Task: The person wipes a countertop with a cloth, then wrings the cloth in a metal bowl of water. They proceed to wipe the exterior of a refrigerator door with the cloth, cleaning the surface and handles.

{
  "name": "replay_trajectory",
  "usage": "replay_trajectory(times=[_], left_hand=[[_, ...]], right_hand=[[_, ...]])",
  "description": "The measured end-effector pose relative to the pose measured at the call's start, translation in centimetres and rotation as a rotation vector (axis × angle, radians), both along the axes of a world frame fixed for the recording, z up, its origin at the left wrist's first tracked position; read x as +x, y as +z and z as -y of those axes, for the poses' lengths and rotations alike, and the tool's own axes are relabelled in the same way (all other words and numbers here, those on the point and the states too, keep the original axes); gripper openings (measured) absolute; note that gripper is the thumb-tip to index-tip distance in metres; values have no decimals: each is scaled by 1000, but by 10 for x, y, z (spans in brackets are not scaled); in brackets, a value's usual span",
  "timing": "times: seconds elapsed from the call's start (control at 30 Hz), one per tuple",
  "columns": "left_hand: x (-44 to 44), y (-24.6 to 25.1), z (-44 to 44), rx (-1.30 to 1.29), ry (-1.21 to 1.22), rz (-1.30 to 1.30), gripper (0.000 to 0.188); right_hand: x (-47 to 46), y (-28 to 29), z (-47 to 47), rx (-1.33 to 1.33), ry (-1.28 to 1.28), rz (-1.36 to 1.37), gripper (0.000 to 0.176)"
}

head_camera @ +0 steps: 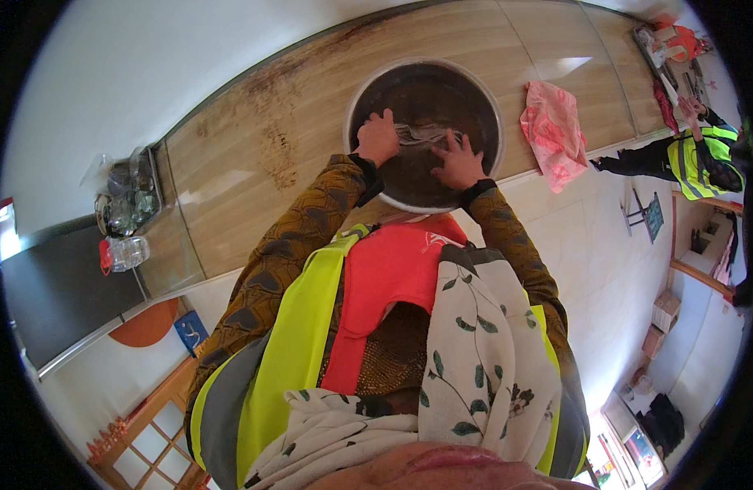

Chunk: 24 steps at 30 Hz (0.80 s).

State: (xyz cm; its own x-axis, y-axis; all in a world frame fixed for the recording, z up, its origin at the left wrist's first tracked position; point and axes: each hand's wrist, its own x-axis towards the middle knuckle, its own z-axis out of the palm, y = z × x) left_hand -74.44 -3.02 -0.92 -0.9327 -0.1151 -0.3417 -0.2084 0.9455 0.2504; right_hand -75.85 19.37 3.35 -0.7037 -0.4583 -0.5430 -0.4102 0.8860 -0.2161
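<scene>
A large round metal basin point(499, 125) with a dark inside stands before me on the wood-patterned counter. Between my hands, a bundle of pale translucent strands point(420, 135) stretches across the basin; what it is made of is unclear. My left hand point(378, 139) reaches over the basin's left side, its fingers curled at the left end of the strands. On the other side, my right hand point(462, 162) spreads its fingers at the right end of the bundle, with the fingertips by the strands. Liquid seems to fill the bottom, though the dark surface makes this hard to judge.
A pink patterned cloth point(552, 135) hangs over the counter edge on the right. Glass jars point(128, 199) and a red-capped clear jar point(125, 253) stand at left. Farther right are a folding stool point(649, 214) and a person in a high-visibility vest point(698, 162) beside a cluttered tray point(649, 46).
</scene>
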Motion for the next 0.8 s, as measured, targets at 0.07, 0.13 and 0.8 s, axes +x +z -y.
replay_trajectory(times=[0.07,0.13,0.8], left_hand=[[10,-18,-4,-142,-39,-66,33],[22,-30,-14,-243,-193,-82,33],[22,126,-35,1495,530,448,32]], right_hand=[[3,-7,4,71,20,112,64],[2,-14,6,154,87,121,59],[4,-68,-8,-1471,-1386,1427,56]])
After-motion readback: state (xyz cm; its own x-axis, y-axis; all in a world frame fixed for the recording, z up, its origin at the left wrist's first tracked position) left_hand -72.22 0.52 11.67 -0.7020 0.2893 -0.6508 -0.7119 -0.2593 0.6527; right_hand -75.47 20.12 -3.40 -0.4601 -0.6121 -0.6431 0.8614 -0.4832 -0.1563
